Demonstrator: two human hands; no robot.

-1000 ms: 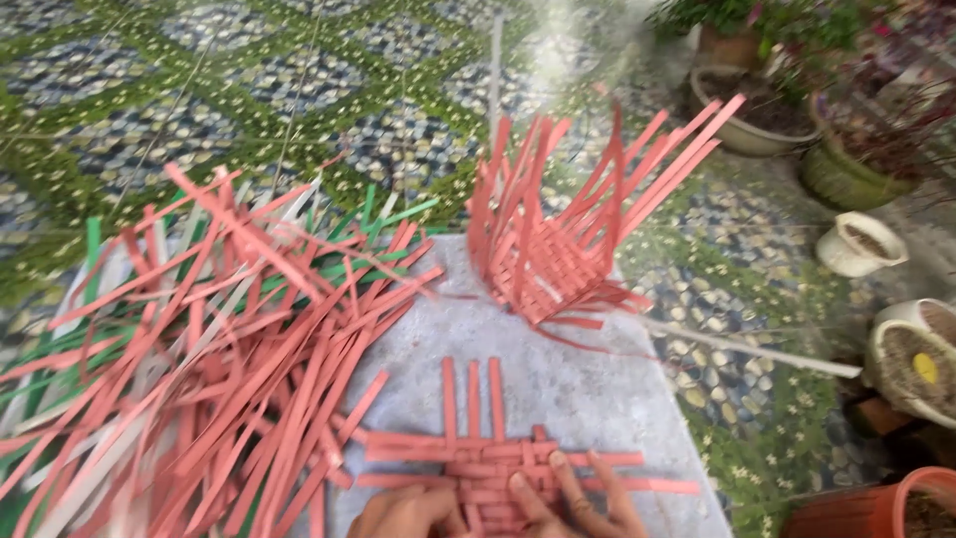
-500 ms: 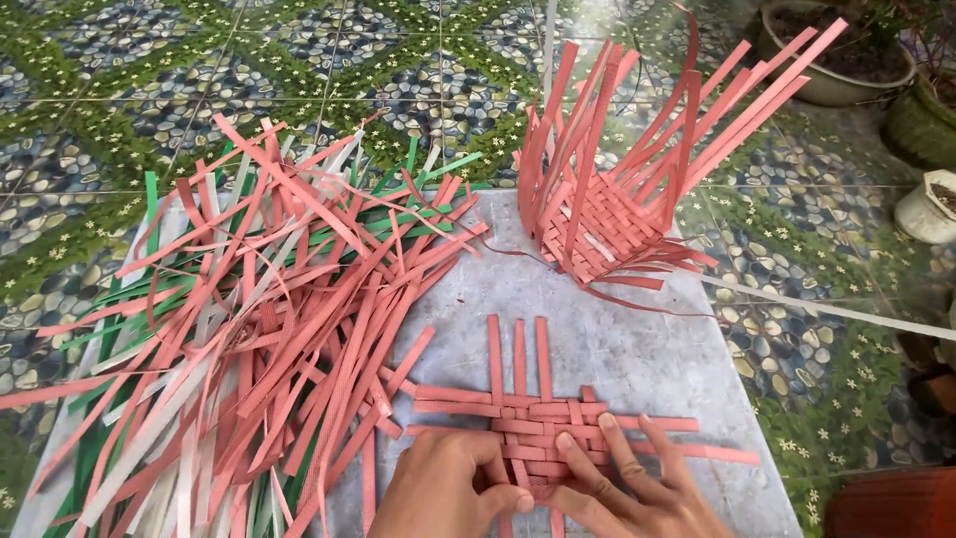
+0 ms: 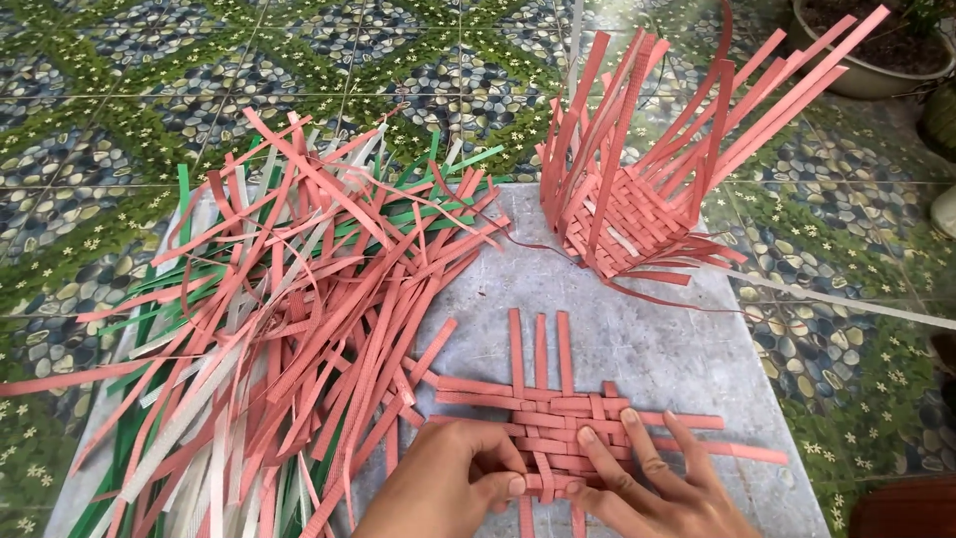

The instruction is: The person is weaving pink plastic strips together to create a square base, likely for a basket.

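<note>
At the bottom centre of the frame, a flat woven mat of pink plastic strips [image 3: 558,428] lies on the grey stone surface [image 3: 657,349]. The left hand [image 3: 448,493] pinches its near edge; the right hand [image 3: 647,483] presses spread fingers onto it.

We see a salmon-pink woven mat [image 3: 568,423] in checker weave, a pink half-woven basket [image 3: 627,214], a loose strip pile [image 3: 289,319] of pink, green and white, a mottled grey slab [image 3: 677,349], floor tiles [image 3: 129,90] in green diamond pebble pattern with small white flowers

Half-woven basket [image 3: 627,209], plant pot [image 3: 876,60]
</note>
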